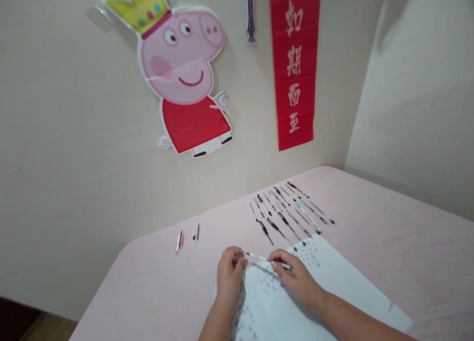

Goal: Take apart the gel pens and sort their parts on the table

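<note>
A white pen (pixel 258 256) with a dark tip lies across the fingers of my right hand (pixel 295 278), which is closed around its rear part. Its tip points left, toward my left hand (pixel 228 274). The fingertips of that hand are pinched together just short of the tip, around something small that I cannot make out. Both hands are over the upper part of a large white sheet of paper (pixel 355 296). Small dark marks cover parts of the sheet, and my hands and forearms hide some of it.
Beyond the paper, several pens (pixel 285 225) lie in slanted rows on the pink tabletop (pixel 155 291). To the left are a pinkish-white pen (pixel 178 242) and a clear pen with dark parts (pixel 197 232). A wall with a cartoon pig cutout (pixel 196 121) and red banner (pixel 295 84) stands behind.
</note>
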Action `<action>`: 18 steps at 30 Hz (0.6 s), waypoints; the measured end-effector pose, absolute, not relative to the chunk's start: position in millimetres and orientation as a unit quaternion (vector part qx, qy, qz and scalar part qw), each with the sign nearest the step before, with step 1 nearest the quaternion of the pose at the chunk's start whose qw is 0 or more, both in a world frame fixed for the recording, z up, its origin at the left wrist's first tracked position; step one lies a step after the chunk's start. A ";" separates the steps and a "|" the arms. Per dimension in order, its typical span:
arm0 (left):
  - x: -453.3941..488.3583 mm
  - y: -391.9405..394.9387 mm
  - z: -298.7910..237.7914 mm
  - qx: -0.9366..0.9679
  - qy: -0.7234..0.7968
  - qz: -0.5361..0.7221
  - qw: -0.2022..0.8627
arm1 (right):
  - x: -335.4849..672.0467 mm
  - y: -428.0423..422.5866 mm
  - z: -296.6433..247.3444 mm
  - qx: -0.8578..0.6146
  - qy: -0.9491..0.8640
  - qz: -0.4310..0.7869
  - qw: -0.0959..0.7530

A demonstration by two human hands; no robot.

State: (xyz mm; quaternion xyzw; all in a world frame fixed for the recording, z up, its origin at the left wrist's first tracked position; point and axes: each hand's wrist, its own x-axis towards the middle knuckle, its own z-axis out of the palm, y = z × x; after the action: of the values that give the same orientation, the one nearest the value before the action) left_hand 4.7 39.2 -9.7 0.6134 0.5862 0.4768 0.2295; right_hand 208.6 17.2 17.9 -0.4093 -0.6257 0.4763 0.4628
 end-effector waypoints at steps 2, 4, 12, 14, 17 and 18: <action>6.2 38.1 -6.8 0.623 0.585 0.471 0.220 | 208.2 17.1 18.7 -0.408 -0.631 0.472 0.461; 8.7 36.8 -4.0 0.630 0.583 0.465 0.216 | 208.3 16.9 19.8 -0.409 -0.636 0.467 0.458; 12.9 35.4 -4.1 0.626 0.585 0.469 0.213 | 209.6 15.9 21.2 -0.415 -0.630 0.473 0.455; 12.4 35.2 -3.8 0.629 0.584 0.467 0.214 | 209.4 16.1 20.3 -0.415 -0.630 0.472 0.456; 12.5 34.6 -1.6 0.638 0.576 0.463 0.217 | 208.8 16.7 20.3 -0.415 -0.635 0.466 0.456; 12.9 34.4 -0.7 0.643 0.571 0.462 0.218 | 208.7 17.0 20.8 -0.416 -0.637 0.461 0.457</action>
State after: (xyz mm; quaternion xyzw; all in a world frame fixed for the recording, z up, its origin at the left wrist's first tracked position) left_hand 12.9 34.4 -0.7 0.6426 0.5710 0.4619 0.2182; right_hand 208.7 17.0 20.8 -0.4159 -0.6372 0.4608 0.4568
